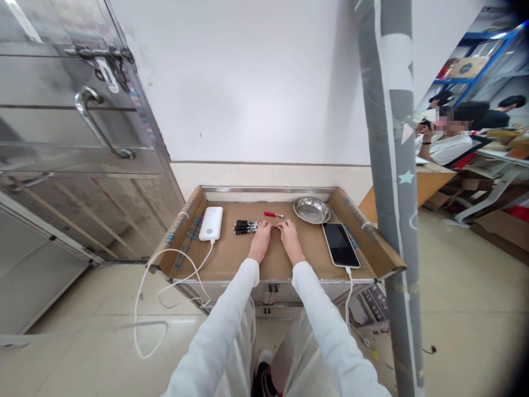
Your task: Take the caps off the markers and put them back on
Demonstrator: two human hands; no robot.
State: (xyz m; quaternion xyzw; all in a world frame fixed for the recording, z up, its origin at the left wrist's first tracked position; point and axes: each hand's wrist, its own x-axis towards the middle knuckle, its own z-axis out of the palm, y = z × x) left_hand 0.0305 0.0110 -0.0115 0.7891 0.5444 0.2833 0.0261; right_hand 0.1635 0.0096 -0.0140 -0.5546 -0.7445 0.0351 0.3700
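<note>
My left hand (pixel 262 237) and my right hand (pixel 288 235) meet over the middle of the cardboard-lined tray (pixel 231 264), fingers closed. Between their fingertips shows a slim red piece (pixel 275 226), mostly hidden, coloured like the red pen (pixel 273 214) lying just beyond. Several black pens (pixel 243 226) lie side by side directly left of my left hand, their right ends close to its fingers. Past my right hand, toward the back right, sits a round metal bowl (pixel 312 210).
A white power bank (pixel 211 223) with a looping white cable (pixel 142 286) lies on the left. On the right lies a plugged-in phone (pixel 341 245). A wrapped pole (pixel 390 165) rises beside the tray; a metal door (pixel 74 127) stands left. People sit at far right.
</note>
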